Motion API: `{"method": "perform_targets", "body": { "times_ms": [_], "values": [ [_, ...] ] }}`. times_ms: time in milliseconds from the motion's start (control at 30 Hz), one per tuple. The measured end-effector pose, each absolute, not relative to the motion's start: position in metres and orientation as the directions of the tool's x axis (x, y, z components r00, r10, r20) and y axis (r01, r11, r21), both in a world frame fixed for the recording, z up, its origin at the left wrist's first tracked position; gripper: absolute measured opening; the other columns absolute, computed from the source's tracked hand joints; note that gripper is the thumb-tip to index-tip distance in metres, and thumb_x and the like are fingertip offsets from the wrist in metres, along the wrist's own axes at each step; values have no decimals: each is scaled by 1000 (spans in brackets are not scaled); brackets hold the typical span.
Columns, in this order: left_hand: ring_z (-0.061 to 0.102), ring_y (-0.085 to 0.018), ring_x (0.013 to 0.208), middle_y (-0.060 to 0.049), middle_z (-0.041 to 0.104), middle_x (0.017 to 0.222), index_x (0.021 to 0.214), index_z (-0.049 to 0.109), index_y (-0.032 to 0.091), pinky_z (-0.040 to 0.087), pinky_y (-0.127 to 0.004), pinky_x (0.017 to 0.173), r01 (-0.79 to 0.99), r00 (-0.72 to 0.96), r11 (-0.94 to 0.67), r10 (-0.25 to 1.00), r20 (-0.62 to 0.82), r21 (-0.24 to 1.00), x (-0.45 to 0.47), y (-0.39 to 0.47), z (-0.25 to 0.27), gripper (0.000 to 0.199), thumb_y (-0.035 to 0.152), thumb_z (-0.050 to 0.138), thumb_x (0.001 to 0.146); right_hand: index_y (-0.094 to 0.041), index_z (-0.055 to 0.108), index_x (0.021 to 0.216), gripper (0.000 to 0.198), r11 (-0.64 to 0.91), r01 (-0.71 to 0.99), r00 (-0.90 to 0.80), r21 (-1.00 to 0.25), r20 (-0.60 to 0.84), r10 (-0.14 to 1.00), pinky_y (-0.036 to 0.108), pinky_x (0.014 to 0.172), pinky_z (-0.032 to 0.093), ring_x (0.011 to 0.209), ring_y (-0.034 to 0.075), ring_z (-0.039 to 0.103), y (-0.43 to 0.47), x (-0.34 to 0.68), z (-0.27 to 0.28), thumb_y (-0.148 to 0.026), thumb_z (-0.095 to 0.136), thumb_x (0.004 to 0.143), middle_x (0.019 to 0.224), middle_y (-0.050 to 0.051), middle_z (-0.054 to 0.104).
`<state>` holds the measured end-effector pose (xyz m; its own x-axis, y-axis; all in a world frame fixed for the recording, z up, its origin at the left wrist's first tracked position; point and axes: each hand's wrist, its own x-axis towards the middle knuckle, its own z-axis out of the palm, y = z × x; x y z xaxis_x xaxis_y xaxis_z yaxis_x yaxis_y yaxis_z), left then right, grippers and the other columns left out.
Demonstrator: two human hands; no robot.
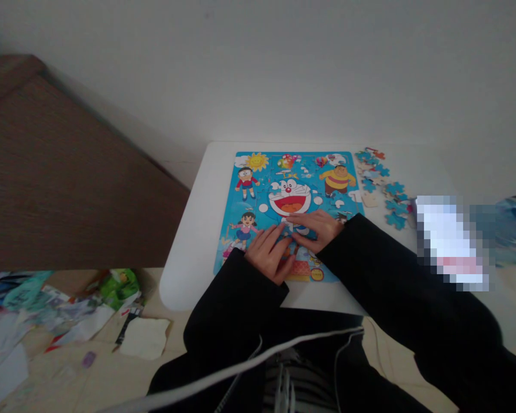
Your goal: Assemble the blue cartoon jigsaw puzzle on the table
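A blue cartoon jigsaw puzzle point(262, 209) lies in its tray on the white table, with a big round cat face in the middle and characters round it. My left hand point(270, 252) rests on the lower middle of the picture, fingers stretched out and lying flat. Close beside it, my right hand point(318, 229) has its index finger and thumb round a small whitish-blue puzzle piece point(289, 228) below the red mouth. The fingers partly cover that piece, so its fit in the picture cannot be made out.
Several loose puzzle pieces point(395, 206) lie right of the tray, some face down. A blurred-out phone-like object point(449, 241) is beside my right sleeve. The white table point(189, 246) meets a wall behind. Brown furniture point(81, 183) stands left, above floor litter point(77, 310). A pale cord point(258, 367) crosses my lap.
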<state>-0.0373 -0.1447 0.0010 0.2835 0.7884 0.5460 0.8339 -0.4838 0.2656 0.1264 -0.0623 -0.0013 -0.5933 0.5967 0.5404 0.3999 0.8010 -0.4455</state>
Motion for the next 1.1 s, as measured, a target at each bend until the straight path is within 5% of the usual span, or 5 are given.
{"method": "perform_targets", "body": {
  "times_ms": [533,733,933,1100],
  "values": [
    [54,-28,107,-20,50,124,107,59,9,50,-40,88,834,288,-484,791,540,265,-41,-147,-4,31,26,52,82,-16,60,106,28,768,399,-623,-502,467,628,33,79,48,89,17,62,-63,122,-1,-20,48,81,99,8,68],
    [54,-24,108,-16,50,125,107,59,12,50,-34,89,812,231,-486,776,587,323,-37,-143,-10,28,24,50,83,-17,61,100,29,688,367,-602,-626,404,689,32,78,48,86,17,62,-59,119,0,-14,57,71,91,5,68],
    [53,-25,111,-14,48,127,108,58,14,49,-36,90,787,208,-492,780,591,373,-29,-140,-4,29,25,48,83,-17,60,92,25,361,283,-457,-888,206,865,20,59,52,68,10,63,-62,118,9,-12,56,68,76,0,65],
    [51,-24,113,-12,45,131,114,55,17,50,-36,89,776,270,-501,812,517,383,-13,-139,0,34,30,48,83,-17,59,84,21,175,406,-368,-897,15,930,23,58,53,61,11,64,-49,156,21,-13,60,64,73,1,66]
  ]
}}
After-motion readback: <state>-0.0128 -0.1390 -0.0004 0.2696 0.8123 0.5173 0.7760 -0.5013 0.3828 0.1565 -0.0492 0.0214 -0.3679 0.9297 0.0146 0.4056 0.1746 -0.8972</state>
